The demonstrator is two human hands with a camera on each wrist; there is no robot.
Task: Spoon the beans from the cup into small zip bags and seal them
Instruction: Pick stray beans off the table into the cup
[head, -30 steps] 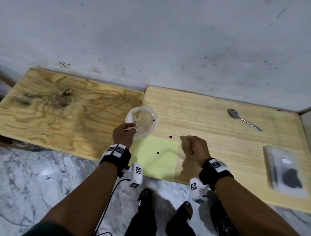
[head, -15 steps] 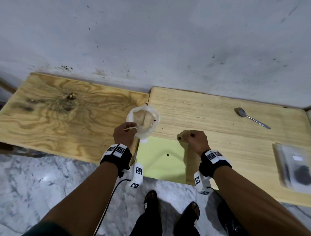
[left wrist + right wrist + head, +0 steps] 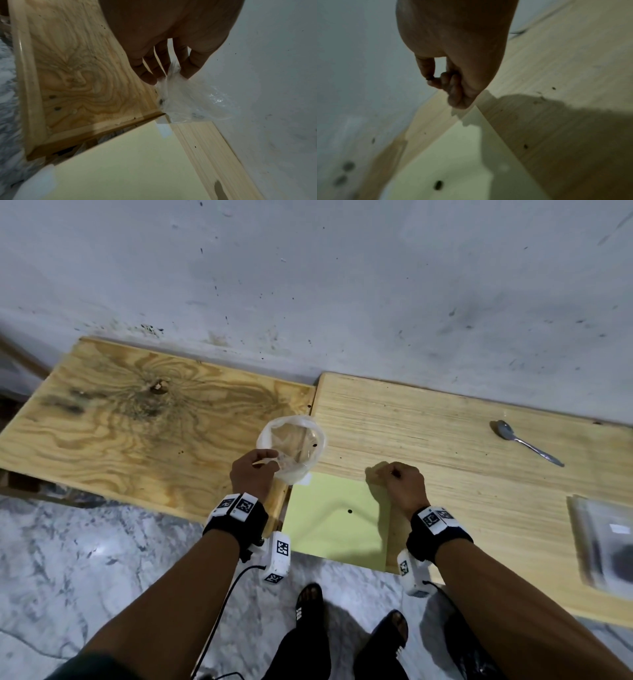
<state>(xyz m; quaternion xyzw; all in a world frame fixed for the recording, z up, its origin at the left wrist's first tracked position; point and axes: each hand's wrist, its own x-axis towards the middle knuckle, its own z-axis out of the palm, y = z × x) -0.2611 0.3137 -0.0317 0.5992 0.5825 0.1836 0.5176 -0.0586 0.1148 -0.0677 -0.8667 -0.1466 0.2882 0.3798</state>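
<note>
My left hand (image 3: 270,462) pinches the near rim of a clear plastic zip bag (image 3: 291,440) and holds its mouth open over the seam between the two boards. The left wrist view shows the fingers (image 3: 149,78) and thumb gripping the crinkled bag (image 3: 192,100). One dark bean (image 3: 314,445) shows inside it. To the right, my right hand (image 3: 390,472) is curled just above the table. Its thumb and index finger pinch a small dark bean (image 3: 429,78). A metal spoon (image 3: 524,441) lies at the back right. No cup is in view.
A pale yellow sheet (image 3: 335,525) lies at the table's front edge with a loose bean (image 3: 349,511) on it. Another loose bean (image 3: 341,457) lies on the board beyond. A pile of zip bags (image 3: 609,542), one with dark beans, sits at far right. The wall runs behind.
My right hand has shifted a little forward and left past the sheet's corner, and its thumb and index finger have closed on a bean. The left hand has kept holding the bag.
</note>
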